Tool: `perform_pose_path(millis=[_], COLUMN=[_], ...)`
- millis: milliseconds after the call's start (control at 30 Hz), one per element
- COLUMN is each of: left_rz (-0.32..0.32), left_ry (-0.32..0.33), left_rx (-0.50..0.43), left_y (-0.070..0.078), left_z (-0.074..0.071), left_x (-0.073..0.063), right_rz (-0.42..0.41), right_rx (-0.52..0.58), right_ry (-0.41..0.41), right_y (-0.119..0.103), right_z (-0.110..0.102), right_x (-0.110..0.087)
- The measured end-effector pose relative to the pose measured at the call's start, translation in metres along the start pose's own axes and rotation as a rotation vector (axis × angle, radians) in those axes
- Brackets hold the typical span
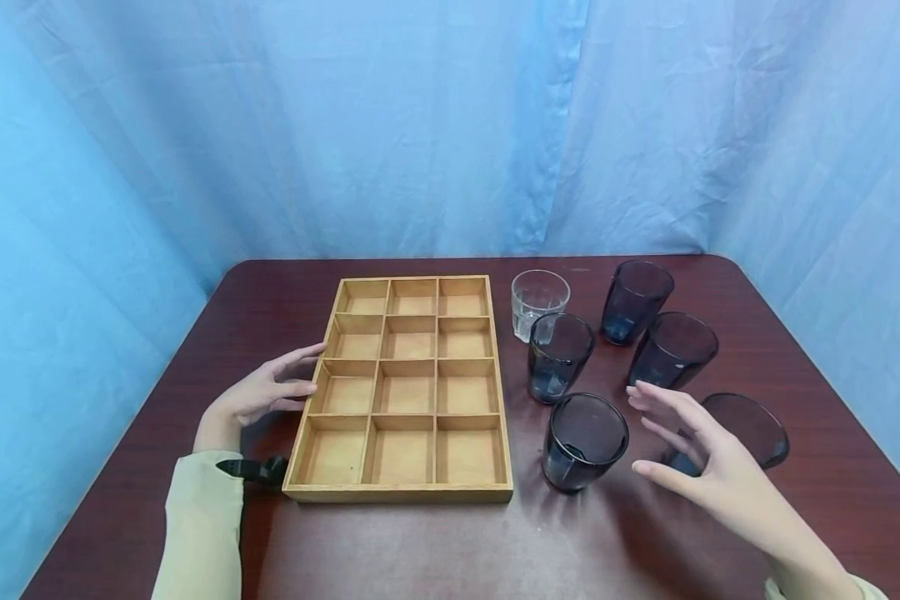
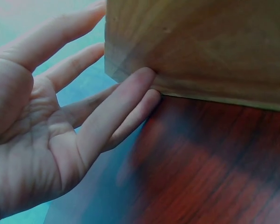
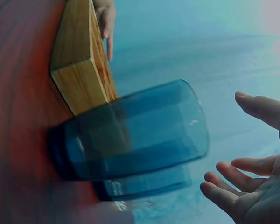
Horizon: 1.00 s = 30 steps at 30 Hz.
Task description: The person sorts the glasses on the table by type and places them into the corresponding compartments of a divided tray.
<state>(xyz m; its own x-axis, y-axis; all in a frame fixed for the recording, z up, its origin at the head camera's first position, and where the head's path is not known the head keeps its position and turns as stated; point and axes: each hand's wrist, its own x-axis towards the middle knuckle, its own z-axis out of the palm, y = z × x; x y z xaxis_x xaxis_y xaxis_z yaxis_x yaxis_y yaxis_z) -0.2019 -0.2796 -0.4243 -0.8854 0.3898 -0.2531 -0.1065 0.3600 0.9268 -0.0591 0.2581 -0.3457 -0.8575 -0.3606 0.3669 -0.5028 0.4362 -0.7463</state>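
My left hand (image 1: 258, 396) touches the left side of a wooden box (image 1: 397, 493) with a grid of compartments. In the left wrist view its extended fingers (image 2: 114, 112) meet the box's side wall (image 2: 200, 51) low down, close to the tabletop. To the right of the box my right hand (image 1: 712, 467) is spread in the air, holding nothing. Its thumb and fingers face a dark blue-tinted glass (image 1: 562, 468), with a gap between them. That glass (image 3: 144, 130) stands upright in the right wrist view, another tinted glass (image 3: 149, 185) partly behind it.
More tinted glasses stand on the right: one behind the nearest glass (image 1: 551, 379), a far one (image 1: 630, 312), one in front of it (image 1: 663, 358), and one (image 1: 757, 425) partly hidden by my right hand. A clear glass (image 1: 525, 321) is near the box. Blue curtains (image 1: 420, 125) surround the dark red table (image 1: 420, 550).
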Motion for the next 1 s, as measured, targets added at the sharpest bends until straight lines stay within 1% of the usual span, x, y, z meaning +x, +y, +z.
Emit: perform_pose_path(millis=[133, 200, 433, 767, 1000], left_rz=[0.013, 0.016, 0.022, 0.036, 0.028], left_ry=[0.009, 0.010, 0.019, 0.014, 0.014], left_rx=[0.006, 0.003, -0.005, -0.037, -0.058], left_y=[-0.004, -0.006, -0.006, -0.006, -0.006], left_z=[0.001, 0.001, 0.004, 0.007, 0.008], left_x=[0.000, 0.001, -0.001, -0.004, -0.005], right_rz=[0.007, 0.023, 0.157, 0.198, 0.237], right_rx=[0.033, 0.050, 0.031, 0.043, 0.044], right_ry=[-0.018, -0.022, -0.020, 0.003, 0.018], right_y=[0.006, 0.008, 0.012, 0.018, 0.020], right_z=[0.009, 0.013, 0.028, 0.039, 0.043], right_x=[0.001, 0.001, 0.000, 0.000, 0.000])
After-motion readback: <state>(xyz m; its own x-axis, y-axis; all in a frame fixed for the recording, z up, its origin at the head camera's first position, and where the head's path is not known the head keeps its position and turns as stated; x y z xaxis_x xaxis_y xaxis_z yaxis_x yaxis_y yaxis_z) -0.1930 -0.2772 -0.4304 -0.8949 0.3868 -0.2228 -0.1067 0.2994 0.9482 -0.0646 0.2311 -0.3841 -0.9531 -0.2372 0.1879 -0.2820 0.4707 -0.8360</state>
